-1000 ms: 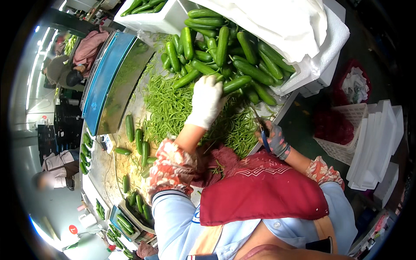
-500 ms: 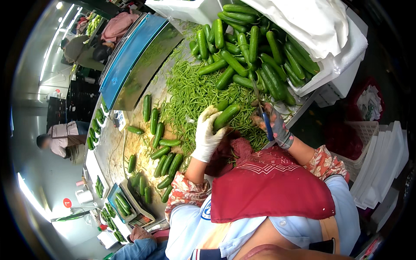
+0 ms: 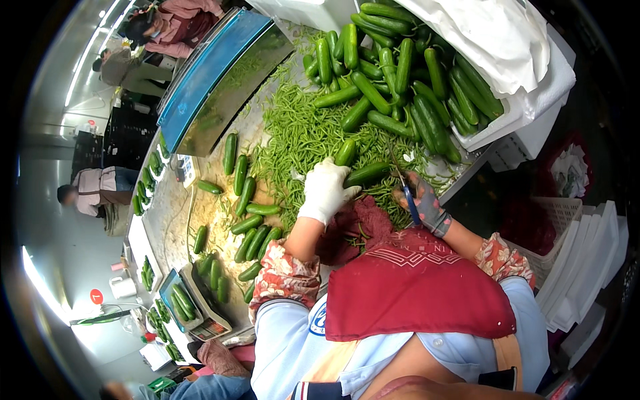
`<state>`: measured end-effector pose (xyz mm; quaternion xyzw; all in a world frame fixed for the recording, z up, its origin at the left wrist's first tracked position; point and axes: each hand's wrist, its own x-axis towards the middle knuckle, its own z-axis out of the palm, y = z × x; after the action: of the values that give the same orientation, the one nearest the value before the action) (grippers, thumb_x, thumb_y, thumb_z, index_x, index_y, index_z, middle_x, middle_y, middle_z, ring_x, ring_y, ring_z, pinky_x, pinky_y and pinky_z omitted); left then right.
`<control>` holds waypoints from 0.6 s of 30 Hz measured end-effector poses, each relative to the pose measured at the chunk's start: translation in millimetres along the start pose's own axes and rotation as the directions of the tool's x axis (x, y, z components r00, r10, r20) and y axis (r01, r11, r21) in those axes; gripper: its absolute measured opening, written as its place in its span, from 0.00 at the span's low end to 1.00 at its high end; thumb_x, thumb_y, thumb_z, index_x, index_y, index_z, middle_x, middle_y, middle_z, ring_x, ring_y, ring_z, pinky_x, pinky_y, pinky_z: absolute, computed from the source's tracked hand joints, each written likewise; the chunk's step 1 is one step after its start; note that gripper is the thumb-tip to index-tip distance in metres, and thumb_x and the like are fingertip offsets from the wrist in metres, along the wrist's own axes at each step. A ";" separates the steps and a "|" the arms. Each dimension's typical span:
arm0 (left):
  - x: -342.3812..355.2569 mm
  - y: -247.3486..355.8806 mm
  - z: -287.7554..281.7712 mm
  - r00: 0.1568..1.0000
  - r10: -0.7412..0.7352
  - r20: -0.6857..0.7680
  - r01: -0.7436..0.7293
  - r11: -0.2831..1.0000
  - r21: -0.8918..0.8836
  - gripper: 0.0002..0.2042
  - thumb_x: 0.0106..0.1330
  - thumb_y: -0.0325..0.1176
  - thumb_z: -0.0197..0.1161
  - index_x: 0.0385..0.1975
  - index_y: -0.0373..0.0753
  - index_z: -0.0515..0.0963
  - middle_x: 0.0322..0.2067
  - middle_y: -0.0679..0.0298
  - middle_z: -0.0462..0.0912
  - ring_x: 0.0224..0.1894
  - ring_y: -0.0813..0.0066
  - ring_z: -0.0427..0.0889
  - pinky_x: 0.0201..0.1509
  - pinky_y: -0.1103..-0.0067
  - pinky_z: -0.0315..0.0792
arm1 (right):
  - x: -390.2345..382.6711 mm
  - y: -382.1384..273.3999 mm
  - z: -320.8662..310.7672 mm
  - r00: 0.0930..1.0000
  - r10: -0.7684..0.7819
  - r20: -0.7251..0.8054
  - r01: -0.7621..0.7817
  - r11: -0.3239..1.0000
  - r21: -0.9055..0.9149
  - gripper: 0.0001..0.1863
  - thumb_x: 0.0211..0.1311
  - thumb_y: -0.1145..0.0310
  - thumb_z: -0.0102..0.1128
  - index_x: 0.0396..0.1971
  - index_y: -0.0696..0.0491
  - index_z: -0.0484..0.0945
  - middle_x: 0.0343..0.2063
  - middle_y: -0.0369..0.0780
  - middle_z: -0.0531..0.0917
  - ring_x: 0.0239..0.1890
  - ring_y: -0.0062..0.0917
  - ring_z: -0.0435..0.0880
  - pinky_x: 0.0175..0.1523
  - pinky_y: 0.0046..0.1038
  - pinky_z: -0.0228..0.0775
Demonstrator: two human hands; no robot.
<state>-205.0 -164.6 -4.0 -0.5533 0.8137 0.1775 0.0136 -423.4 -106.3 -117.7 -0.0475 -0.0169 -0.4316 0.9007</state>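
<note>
My left hand [image 3: 327, 191], in a white glove, is closed on a cucumber [image 3: 370, 174] that points right toward the scissors. A second cucumber [image 3: 346, 153] stands out just beyond its fingers; whether the hand grips that one too is hard to tell. My right hand [image 3: 427, 205], in a grey patterned glove with bare-looking fingertips, grips scissors [image 3: 411, 201] with blue handles. Their blades point away from me, close to the cucumber's right end. Beneath both hands spreads a heap of thin green peppers [image 3: 293, 137].
Cucumbers fill a white foam box [image 3: 527, 113] at the far right and spill onto the peppers. Loose cucumbers [image 3: 245, 195] lie on the table to the left. A scale [image 3: 181, 301] bears more, beside another person's sleeve [image 3: 217, 383]. A blue-edged metal panel [image 3: 213, 73] rises at the far left.
The held cucumber has turned from slanting upward to lying nearly level, its end nearer the scissors. The second cucumber shows more beyond my left fingers. My right hand keeps the scissors.
</note>
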 end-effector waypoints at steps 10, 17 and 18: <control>-16.0 -3.4 2.9 0.872 0.271 -0.408 -0.358 0.921 -0.153 0.23 0.35 0.27 0.70 0.37 0.41 0.77 0.51 0.42 0.68 0.51 0.46 0.69 0.55 0.67 0.65 | -2.7 -17.2 17.5 0.986 -0.156 -0.056 0.161 0.982 0.102 0.22 0.67 0.60 0.42 0.57 0.54 0.60 0.23 0.44 0.68 0.14 0.17 0.68 0.10 0.15 0.62; -34.7 26.6 -0.7 0.872 0.407 -0.274 -0.470 0.851 -0.233 0.21 0.34 0.29 0.71 0.35 0.41 0.78 0.51 0.43 0.67 0.51 0.46 0.69 0.55 0.66 0.66 | 39.9 -35.5 49.7 0.998 0.021 0.058 -0.021 1.000 -0.003 0.22 0.64 0.58 0.48 0.54 0.52 0.62 0.21 0.35 0.67 0.17 0.10 0.65 0.18 0.11 0.54; -36.3 30.0 2.5 0.872 0.412 -0.263 -0.475 0.843 -0.252 0.21 0.35 0.29 0.71 0.36 0.41 0.78 0.51 0.43 0.67 0.52 0.47 0.69 0.55 0.66 0.66 | 40.5 -33.1 47.4 0.997 0.046 0.068 -0.047 0.999 0.017 0.22 0.64 0.57 0.49 0.54 0.52 0.62 0.21 0.34 0.67 0.17 0.09 0.63 0.20 0.09 0.51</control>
<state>-218.6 -121.6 9.8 -0.3591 0.8791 0.2448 -0.1957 -423.3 -153.6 -65.2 -0.0539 -0.0505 -0.4084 0.9098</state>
